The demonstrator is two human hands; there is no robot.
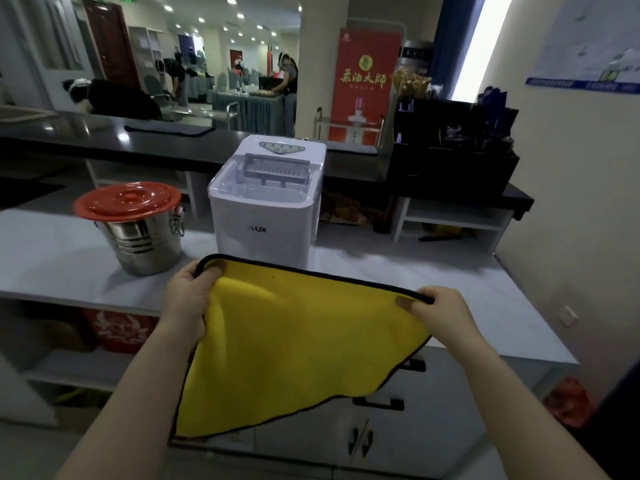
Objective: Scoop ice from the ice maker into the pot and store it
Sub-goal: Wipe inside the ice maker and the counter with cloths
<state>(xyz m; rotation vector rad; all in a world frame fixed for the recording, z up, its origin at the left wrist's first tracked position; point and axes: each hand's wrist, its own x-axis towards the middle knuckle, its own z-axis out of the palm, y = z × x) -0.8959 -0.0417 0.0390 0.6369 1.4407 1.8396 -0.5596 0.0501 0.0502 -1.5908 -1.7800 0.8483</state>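
A white ice maker (pixel 263 216) with a clear lid, shut, stands on the pale counter (pixel 433 282) in the middle. To its left is a shiny steel pot (pixel 145 244) covered by a red lid (pixel 127 199). In front of the ice maker I hold a yellow cloth (pixel 298 348) with black trim spread in the air. My left hand (pixel 188 299) pinches its top left corner and my right hand (pixel 440 311) pinches its top right corner. No ice or scoop is visible.
A dark raised bar counter (pixel 138 140) runs behind the ice maker, with a black organiser (pixel 453 157) at its right end. Cabinet doors with black handles (pixel 379 403) sit below the counter. A wall closes the right side. People stand far back in the room.
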